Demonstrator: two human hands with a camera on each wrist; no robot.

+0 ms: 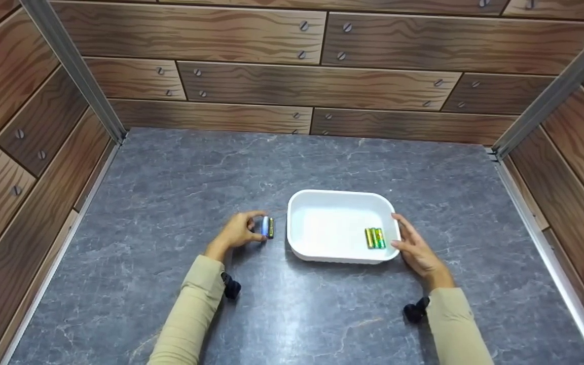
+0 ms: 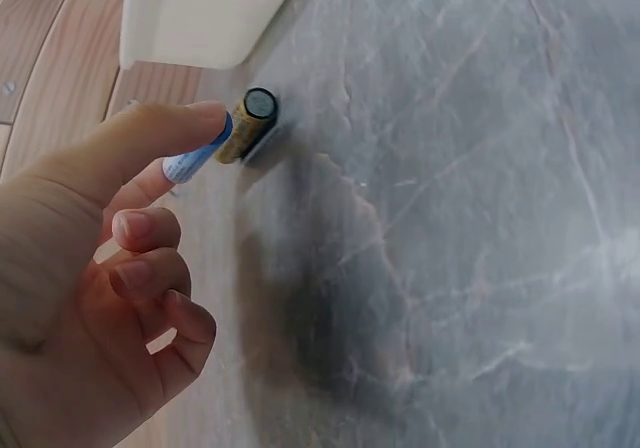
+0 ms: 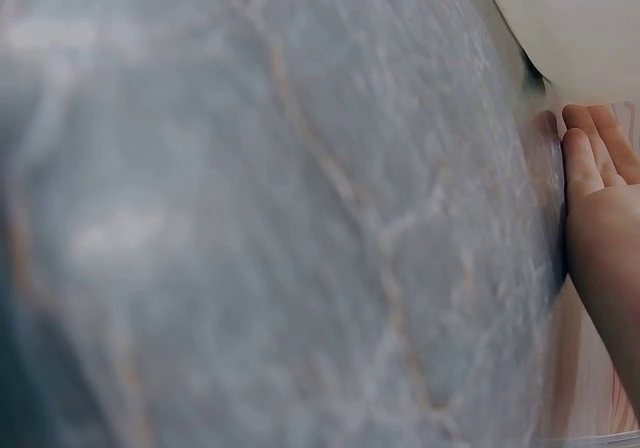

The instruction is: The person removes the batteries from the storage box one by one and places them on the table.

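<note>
My left hand (image 1: 236, 231) pinches a blue battery (image 1: 265, 227) by its two ends, between thumb and a finger. In the left wrist view, this blue battery (image 2: 197, 155) is partly covered by the thumb, and the other fingers curl loosely below. Close beside it, a gold battery with a dark end (image 2: 248, 125) stays outside the grasp. My right hand (image 1: 418, 252) rests against the right side of a white plastic basin (image 1: 341, 256), its fingers fairly straight. Several green-and-gold batteries (image 1: 375, 238) lie side by side inside the basin, near its right wall.
The basin stands on a grey marble-patterned tabletop (image 1: 211, 167), right of the loose batteries. Wood-patterned panels (image 1: 251, 83) enclose the back and both sides, with metal posts (image 1: 76, 71) at the corners.
</note>
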